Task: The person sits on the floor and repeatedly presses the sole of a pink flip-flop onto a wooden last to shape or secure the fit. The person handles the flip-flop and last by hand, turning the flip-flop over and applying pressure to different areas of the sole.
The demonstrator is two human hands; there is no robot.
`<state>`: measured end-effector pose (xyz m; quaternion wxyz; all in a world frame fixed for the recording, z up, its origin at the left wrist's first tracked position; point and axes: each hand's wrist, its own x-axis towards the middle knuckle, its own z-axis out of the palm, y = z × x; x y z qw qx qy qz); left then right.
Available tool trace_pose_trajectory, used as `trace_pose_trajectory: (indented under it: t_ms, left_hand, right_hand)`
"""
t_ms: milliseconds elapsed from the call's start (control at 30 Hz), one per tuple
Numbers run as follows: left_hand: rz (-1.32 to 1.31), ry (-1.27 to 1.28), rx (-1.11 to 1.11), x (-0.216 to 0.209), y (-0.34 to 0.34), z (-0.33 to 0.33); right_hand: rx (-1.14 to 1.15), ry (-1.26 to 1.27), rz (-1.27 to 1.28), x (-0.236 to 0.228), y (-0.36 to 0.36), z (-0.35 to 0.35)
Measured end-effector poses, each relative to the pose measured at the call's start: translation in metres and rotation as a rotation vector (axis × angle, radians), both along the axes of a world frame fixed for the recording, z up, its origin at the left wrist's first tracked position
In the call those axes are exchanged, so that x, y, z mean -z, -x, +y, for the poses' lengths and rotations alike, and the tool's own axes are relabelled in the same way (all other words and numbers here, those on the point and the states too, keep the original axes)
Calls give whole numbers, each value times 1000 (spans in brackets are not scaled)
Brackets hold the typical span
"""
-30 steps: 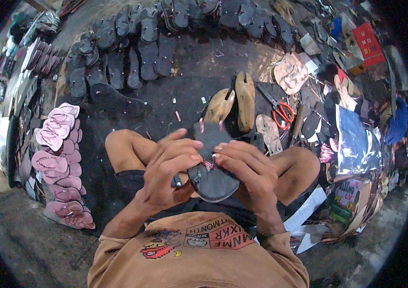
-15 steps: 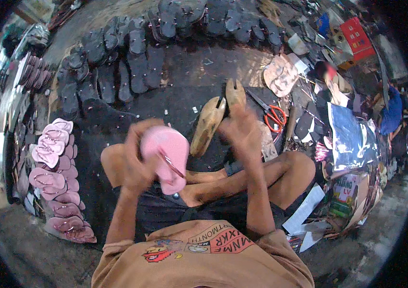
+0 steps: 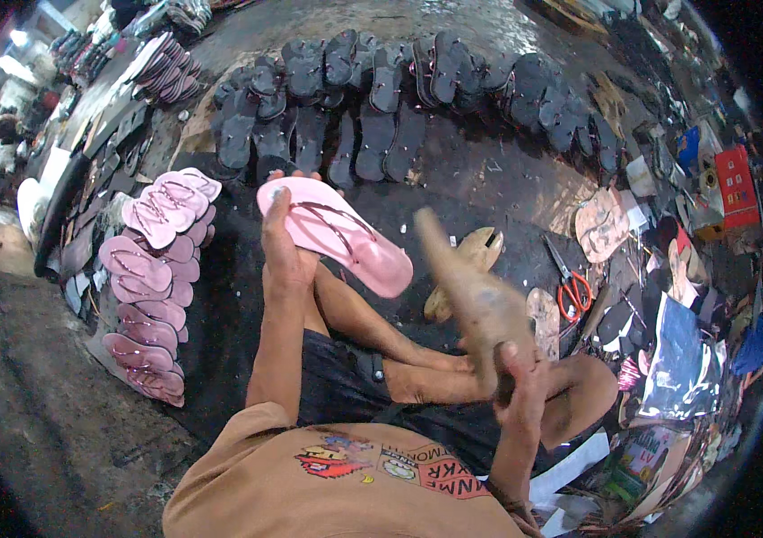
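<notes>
My left hand (image 3: 285, 255) grips a pink flip-flop (image 3: 337, 229) by one end, thumb on top, its thin dark strap facing up. In my right hand (image 3: 523, 386) is a wooden shoe last (image 3: 482, 309), smeared by motion, its narrow tip pointing up and toward the flip-flop. The two held things are apart. A second wooden shoe last (image 3: 480, 251), with a slot at its far end, lies on the dark mat, partly hidden behind the held one.
Pink flip-flops (image 3: 144, 269) are stacked in a row at left. Black sandals (image 3: 381, 134) line the far side. Orange-handled scissors (image 3: 572, 291) lie at right, near a brown sole-shaped piece (image 3: 543, 323), a blue plastic sheet (image 3: 682, 354) and a red box (image 3: 736, 186).
The right hand has taken up one wooden shoe last from the mat and brought it nearer. The left hand has swung the flip-flop outward and turned it. The view has shifted left.
</notes>
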<state>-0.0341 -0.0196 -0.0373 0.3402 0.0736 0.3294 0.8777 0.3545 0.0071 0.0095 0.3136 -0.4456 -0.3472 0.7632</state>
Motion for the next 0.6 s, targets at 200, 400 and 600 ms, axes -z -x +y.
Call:
trace_pose_trajectory:
  t_ms: [200, 400, 600]
  left_hand:
    - [242, -43, 159, -35, -43, 2]
    - [-96, 2, 383, -53, -72, 1]
    - [-50, 63, 367, -55, -85, 14]
  right_hand:
    - [-198, -216, -173, -26, 33, -20]
    - [-170, -828, -198, -3, 47, -20]
    - [64, -1032, -285, 34, 75, -71]
